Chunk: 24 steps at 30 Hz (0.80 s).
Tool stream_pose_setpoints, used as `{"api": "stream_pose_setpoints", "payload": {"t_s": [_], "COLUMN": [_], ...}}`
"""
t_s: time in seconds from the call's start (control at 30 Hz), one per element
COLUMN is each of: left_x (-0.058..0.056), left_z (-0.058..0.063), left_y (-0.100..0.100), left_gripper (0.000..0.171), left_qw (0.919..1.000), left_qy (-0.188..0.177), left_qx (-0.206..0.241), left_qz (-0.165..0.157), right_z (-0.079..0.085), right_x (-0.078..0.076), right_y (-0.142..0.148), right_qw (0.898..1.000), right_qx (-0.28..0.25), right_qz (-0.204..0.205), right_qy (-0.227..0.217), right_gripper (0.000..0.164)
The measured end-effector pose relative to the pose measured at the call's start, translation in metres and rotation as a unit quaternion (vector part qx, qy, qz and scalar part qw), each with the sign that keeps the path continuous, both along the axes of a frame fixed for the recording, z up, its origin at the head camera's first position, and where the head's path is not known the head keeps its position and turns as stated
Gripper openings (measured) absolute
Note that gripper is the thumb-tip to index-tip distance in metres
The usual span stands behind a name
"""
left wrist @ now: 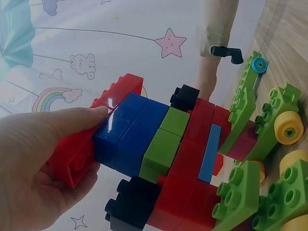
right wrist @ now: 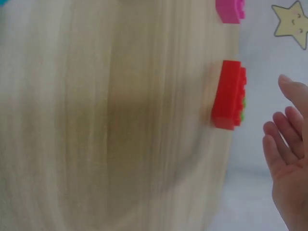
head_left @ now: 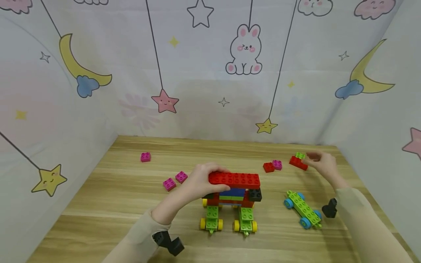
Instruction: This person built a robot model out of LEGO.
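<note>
A toy brick structure stands mid-table on green wheeled bases (head_left: 212, 217) with yellow wheels. Its top is a row of red bricks (head_left: 243, 180), over blue bricks (left wrist: 126, 130), lime bricks (left wrist: 166, 144) and black bricks (head_left: 255, 194). My left hand (head_left: 205, 182) grips the left end of the red top row, thumb on the near side and fingers behind. At the back right, my right hand (head_left: 322, 164) is just beside a long red brick (head_left: 298, 163) and a small lime brick (head_left: 300, 155). Its fingers (right wrist: 281, 137) are loosely bent with nothing between them.
Right of the structure sits a green wheeled base (head_left: 304, 208) with blue wheels. A small red brick (head_left: 268, 167) and a pink brick (head_left: 277, 164) lie at the back. More pink bricks (head_left: 169, 184) lie on the left. A printed cloth (head_left: 210, 117) rises behind the wooden table (head_left: 98, 204).
</note>
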<state>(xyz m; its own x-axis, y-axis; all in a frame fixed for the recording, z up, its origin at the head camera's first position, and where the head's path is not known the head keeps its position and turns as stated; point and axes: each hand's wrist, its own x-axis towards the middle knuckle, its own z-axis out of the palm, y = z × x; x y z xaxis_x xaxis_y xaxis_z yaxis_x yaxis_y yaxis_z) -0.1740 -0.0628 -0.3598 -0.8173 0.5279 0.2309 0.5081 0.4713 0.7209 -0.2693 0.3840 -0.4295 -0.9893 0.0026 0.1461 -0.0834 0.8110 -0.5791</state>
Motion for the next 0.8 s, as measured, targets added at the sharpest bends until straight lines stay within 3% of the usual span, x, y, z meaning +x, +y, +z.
{"api": "stream_pose_setpoints", "payload": {"t_s": [0.3,0.8], "left_x": [-0.001,0.000], "left_z": [-0.001,-0.003], "left_y": [-0.001,-0.001], "left_gripper": [0.040,0.040], "left_qw": [1.0000,0.9998], "left_qy": [-0.003,-0.011], "left_qx": [0.000,0.014], "left_qz": [-0.002,-0.002], "right_z": [-0.015,-0.022], "right_x": [-0.006,-0.010], "right_y": [0.009,0.012], "right_qw": [0.999,0.996], "right_qx": [-0.001,0.008], "right_qz": [0.004,0.004], "right_qy": [-0.039,-0.086], "right_gripper": [0.057,0.054]}}
